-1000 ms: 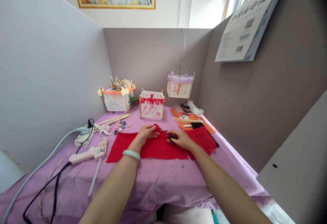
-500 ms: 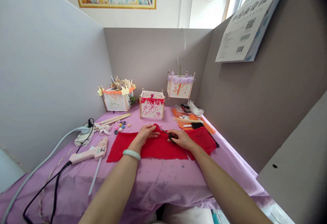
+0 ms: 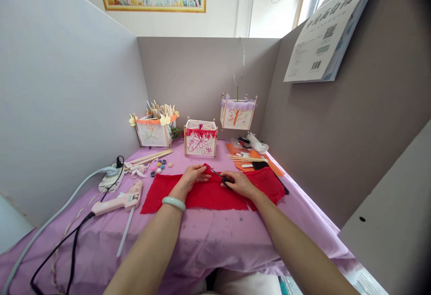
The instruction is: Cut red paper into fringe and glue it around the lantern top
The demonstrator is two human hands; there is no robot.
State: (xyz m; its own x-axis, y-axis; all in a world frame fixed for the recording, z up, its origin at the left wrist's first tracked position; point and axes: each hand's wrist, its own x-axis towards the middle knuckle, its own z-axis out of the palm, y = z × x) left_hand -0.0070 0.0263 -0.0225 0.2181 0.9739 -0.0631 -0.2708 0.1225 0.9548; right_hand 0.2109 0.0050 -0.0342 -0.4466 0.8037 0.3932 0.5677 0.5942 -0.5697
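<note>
Across the middle of the purple-covered table [image 3: 218,236] lies a red cloth [image 3: 215,200], spread wide, with both arms reaching over its near edge. The left hand [image 3: 191,177] pinches a raised bit of the cloth's far edge, the other fingers stretched out above the red. A pale green bangle [image 3: 173,203] circles the left wrist. The right hand [image 3: 239,183] grasps dark scissors [image 3: 227,181] by the handles, the blades pointing away and leftward to the pinched edge; they show so small that I cannot be sure how far apart they stand.

Left of the cloth, a pink glue gun [image 3: 121,201] rests on the table, a white glue stick [image 3: 125,234] slanting from it towards the near side. Beyond the gun sits a white power strip [image 3: 111,180]. Near the cloth's far left corner are small coloured discs [image 3: 161,162], with thin sticks [image 3: 155,155] behind them.

At the back, a red-fringed box [image 3: 200,144] stands between an orange-trimmed box [image 3: 151,135] full of sticks and a purple-fringed box [image 3: 237,117]. An orange sheet [image 3: 276,166] lies beyond the cloth's right part.
</note>
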